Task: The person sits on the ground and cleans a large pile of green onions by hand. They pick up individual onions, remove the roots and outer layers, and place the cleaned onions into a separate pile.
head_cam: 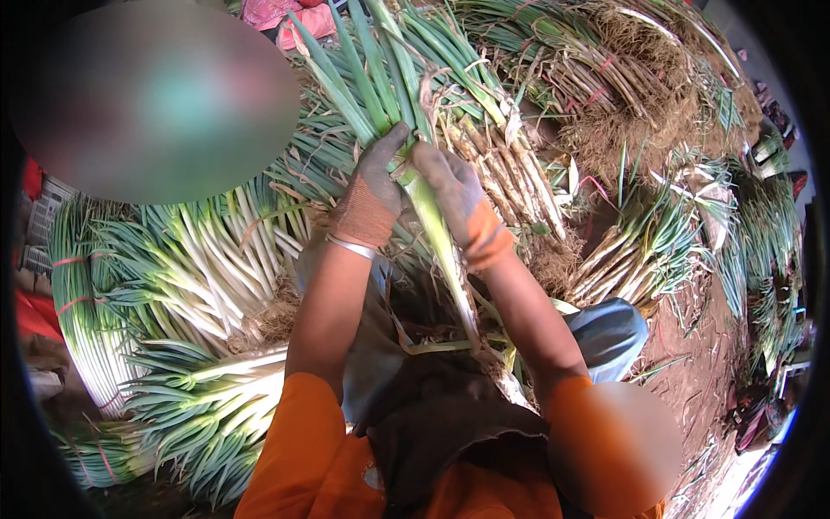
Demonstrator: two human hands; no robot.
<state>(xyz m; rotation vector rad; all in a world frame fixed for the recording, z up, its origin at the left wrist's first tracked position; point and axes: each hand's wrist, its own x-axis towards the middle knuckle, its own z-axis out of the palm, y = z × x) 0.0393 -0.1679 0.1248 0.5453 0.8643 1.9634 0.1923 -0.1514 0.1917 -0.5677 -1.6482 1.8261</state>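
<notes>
Both my hands wear orange knit work gloves with dark, dirty palms. My left hand [379,185] grips a large green onion [433,214] where its green leaves fan out from the stalk. My right hand [454,191] holds the same plant just beside it, thumb near the leaf base. The pale stalk slants down between my forearms, and its dry, brownish lower end lies near my lap. Behind my hands rests a pile of untrimmed green onions [502,168] with soil-stained stalks and dry outer leaves.
White-stalked green onions [214,266] lie in heaps at left, beside a banded bundle [78,298]. Soil-covered, rooty bundles [603,78] are stacked at upper right. A smaller heap [642,246] lies on the brown ground [687,344] near my knee. Pink bags [308,26] show at the top.
</notes>
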